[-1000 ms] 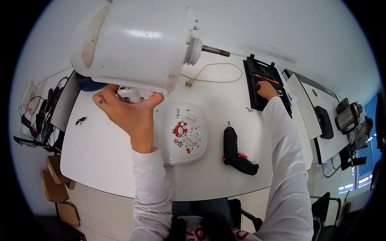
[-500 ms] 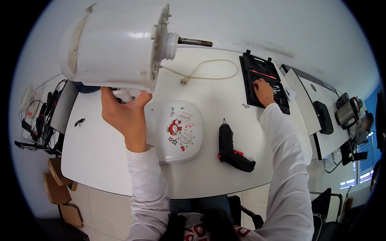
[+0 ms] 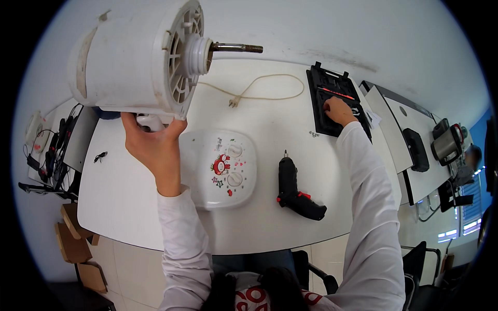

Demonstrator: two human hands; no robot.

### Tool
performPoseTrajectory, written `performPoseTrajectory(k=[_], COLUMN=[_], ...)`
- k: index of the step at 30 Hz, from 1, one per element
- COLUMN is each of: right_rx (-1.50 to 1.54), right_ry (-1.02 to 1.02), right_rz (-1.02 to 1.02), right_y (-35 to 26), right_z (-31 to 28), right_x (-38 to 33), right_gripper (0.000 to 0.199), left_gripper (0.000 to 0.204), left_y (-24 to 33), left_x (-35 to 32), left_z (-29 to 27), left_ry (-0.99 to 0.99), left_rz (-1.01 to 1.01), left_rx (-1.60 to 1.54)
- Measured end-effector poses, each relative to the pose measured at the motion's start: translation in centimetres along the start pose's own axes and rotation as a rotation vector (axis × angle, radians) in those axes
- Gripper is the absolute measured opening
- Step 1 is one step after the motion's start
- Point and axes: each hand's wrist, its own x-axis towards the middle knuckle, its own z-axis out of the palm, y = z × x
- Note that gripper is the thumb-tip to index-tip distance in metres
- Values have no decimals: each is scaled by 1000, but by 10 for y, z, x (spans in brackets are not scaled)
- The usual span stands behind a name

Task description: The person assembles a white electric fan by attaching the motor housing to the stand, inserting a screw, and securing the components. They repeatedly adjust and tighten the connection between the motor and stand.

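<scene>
My left hand (image 3: 153, 150) is closed around the neck under a large white fan motor housing (image 3: 124, 62). The housing lies sideways, with its slotted front and threaded metal shaft (image 3: 238, 47) pointing right. Below it, a white fan base (image 3: 202, 194) with two knobs and a red cartoon print rests on the table. My right hand (image 3: 340, 111) reaches into an open black tool case (image 3: 324, 124) at the far right. Its fingers are curled down among the case's contents, and what they pinch, if anything, is hidden. A black cordless screwdriver (image 3: 290, 181) lies right of the base.
A cream power cord with a plug (image 3: 234, 101) loops across the back of the white table (image 3: 244, 230). Small metal screws (image 3: 314, 134) lie beside the case. A short black cable (image 3: 100, 156) is at the left. Side tables stand at both ends, with cardboard boxes (image 3: 78, 243) lower left.
The motor housing has turned, so more of its slotted front faces me, and it sits slightly further left. My right hand stays in the tool case.
</scene>
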Motion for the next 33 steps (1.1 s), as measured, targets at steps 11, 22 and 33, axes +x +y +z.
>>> performPoseTrajectory(k=[11,22,33], right_rx=[255,-69,-110], right_ry=[-43,25,151], right_rz=[-103,22,165], right_y=[26,3,-8], right_z=[-2,-4,12], right_x=[9,7,0], right_gripper=[18,15,15], left_gripper=[60,65,49], left_y=[-5,-6,0], left_x=[-3,-3,2], left_z=[0,2,5], left_ry=[-3,31,14], left_rz=[-36,26,-18], left_rx=[30,32,-166])
